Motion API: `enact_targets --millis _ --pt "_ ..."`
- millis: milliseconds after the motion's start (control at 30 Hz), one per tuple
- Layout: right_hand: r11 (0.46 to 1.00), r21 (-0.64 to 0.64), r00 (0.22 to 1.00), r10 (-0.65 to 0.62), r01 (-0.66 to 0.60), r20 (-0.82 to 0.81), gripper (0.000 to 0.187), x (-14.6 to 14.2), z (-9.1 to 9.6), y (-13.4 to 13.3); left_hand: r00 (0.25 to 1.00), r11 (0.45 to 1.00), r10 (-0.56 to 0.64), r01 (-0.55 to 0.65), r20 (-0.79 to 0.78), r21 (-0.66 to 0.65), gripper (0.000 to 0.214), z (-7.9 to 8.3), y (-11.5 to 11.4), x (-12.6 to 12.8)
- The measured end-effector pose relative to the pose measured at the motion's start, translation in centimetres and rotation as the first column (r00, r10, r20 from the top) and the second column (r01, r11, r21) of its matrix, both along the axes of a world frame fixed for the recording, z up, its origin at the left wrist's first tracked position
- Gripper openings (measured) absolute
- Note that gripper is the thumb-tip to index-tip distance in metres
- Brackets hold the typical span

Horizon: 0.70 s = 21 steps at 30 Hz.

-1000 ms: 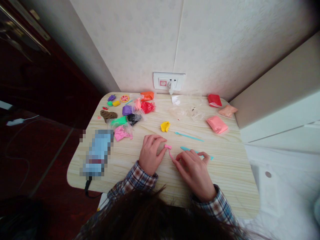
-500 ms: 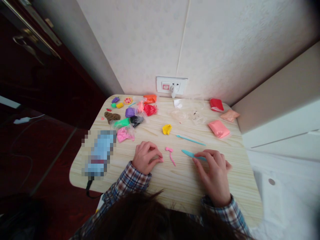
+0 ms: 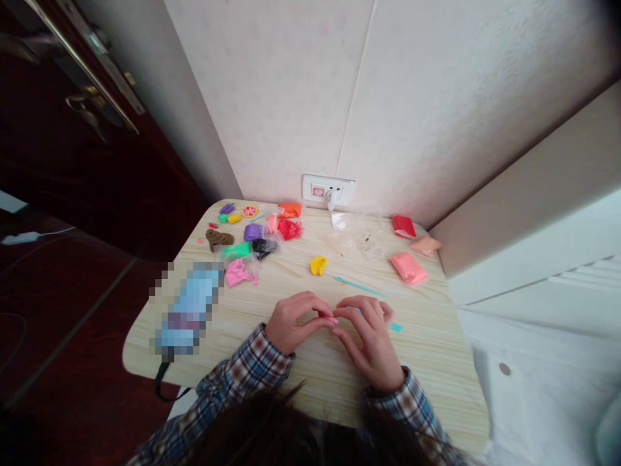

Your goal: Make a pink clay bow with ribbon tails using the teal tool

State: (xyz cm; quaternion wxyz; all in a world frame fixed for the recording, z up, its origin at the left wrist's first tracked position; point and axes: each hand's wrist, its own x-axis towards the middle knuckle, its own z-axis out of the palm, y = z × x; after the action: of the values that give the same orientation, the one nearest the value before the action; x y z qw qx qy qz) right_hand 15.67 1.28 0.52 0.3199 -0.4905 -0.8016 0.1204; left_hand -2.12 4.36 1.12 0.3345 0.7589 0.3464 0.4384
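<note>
My left hand (image 3: pixel 298 321) is closed, its thumb and forefinger pinching a small piece of pink modelling clay (image 3: pixel 330 319). My right hand (image 3: pixel 369 340) has come up to the same piece, its bent thumb and forefinger at the clay's right end. Beneath the right hand lies a blue plastic clay knife (image 3: pixel 396 327), mostly covered by the fingers. Beyond the hands, a thin blue modelling tool (image 3: pixel 359 286) and a lump of yellow clay (image 3: pixel 318 265) rest on the table. The thin pink clay strand seen earlier on the tabletop cannot be made out.
Clay packets, including a pink one (image 3: pixel 240 272) and a red one (image 3: pixel 290 229), lie at the back left near brown clay coils (image 3: pixel 219 239). More packets (image 3: pixel 408 267) sit at the right. A blurred-out phone (image 3: pixel 191 307) with a cable lies left on the wooden table (image 3: pixel 427 388).
My right hand has left its grip at the blue knife and moved left to meet my left hand at the pink clay. The view has shifted slightly.
</note>
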Motion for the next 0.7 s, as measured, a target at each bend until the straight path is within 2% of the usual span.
enact_targets --millis 133,333,700 --pt "0.998 0.066 0.999 0.018 -0.016 -0.029 0.012 -0.3 0.0 0.5 1.000 1.000 0.009 -0.009 0.019 0.025 0.009 0.1 0.2 0.1" --pt "0.997 0.072 0.996 0.020 -0.014 -0.084 0.011 -0.1 -0.4 0.5 1.000 0.999 -0.003 0.003 0.012 0.045 0.009 -0.1 0.0 0.1" --pt "0.992 0.123 0.989 -0.015 0.033 -0.145 0.011 0.2 -1.0 1.0 0.999 0.998 0.054 -0.054 -0.003 -0.020 0.010 -0.3 0.2 0.7"
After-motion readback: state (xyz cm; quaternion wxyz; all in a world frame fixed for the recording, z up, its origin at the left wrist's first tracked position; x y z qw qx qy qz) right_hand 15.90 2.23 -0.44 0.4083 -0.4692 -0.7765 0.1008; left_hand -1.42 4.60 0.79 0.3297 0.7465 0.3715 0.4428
